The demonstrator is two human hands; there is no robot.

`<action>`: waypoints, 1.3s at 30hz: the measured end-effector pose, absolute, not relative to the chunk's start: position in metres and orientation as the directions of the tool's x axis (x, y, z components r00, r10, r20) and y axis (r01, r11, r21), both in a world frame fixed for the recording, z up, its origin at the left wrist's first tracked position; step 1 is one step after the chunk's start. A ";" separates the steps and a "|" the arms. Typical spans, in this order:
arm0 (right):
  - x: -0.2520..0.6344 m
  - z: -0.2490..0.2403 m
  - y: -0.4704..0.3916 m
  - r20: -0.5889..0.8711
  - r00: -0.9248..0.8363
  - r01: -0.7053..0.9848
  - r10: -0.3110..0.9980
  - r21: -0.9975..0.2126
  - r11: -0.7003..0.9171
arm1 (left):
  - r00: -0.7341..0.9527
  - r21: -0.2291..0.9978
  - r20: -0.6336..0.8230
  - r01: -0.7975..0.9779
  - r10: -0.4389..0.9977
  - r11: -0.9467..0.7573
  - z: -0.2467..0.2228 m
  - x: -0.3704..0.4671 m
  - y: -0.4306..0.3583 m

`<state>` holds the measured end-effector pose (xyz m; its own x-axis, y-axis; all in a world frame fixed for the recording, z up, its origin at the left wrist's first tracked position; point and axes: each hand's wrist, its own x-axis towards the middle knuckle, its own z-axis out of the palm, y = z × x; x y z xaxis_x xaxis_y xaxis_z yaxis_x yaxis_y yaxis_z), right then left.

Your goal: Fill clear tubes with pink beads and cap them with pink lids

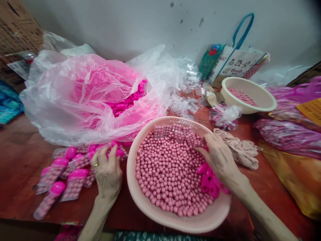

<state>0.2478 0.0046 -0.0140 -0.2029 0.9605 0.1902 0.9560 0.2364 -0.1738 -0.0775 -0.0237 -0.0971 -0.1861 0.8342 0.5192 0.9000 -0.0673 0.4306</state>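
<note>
My left hand (pixel 106 172), with a ring on one finger, is at the right end of a pile of small clear containers (pixel 74 184) filled with pink beads and closed with bright pink caps. Its fingers bend down around a pink-capped container (pixel 119 153), partly hidden by them. Over the right rim of a pale pink basin (pixel 140 209) reaches my right hand (pixel 220 155). Its thumb and fingers close on a clear bead-filled container (pixel 192 138) at the beads' far edge. Loose pink beads (pixel 168 174) fill the basin. Several pink caps (pixel 210 182) lie under my right hand.
A large plastic bag (pixel 97 87) of pink caps stands behind on the left. Empty clear containers (pixel 185 103) are scattered behind the basin. A cream bowl (pixel 265 102) holds more beads. A beige cloth (pixel 242 149) and purple plastic packages (pixel 288 137) lie on the right.
</note>
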 end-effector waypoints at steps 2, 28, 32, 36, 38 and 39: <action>0.251 -0.013 0.004 0.187 -0.191 0.942 0.964 -0.241 0.234 | -0.197 0.412 0.551 0.909 0.811 -0.059 -0.086 -0.080 -0.023; 0.285 -0.010 -0.038 0.071 -0.540 0.811 0.839 -0.222 0.541 | 0.338 0.961 -0.271 0.047 0.901 0.272 0.000 0.025 -0.048; 0.282 -0.023 -0.036 0.068 -0.563 0.784 0.823 -0.272 0.558 | 0.339 0.951 -0.299 0.030 0.892 0.307 -0.001 0.024 -0.049; 0.281 -0.027 -0.025 0.049 -0.570 0.776 0.820 -0.297 0.557 | 0.313 0.944 -0.301 -0.033 0.901 0.327 -0.004 0.023 -0.049; 0.277 -0.025 -0.024 0.061 -0.566 0.777 0.822 -0.293 0.557 | 0.309 0.941 -0.297 -0.064 0.904 0.331 -0.005 0.023 -0.049; 0.273 -0.024 -0.025 0.063 -0.570 0.775 0.819 -0.289 0.562 | 0.306 0.940 -0.295 -0.077 0.905 0.332 -0.004 0.024 -0.049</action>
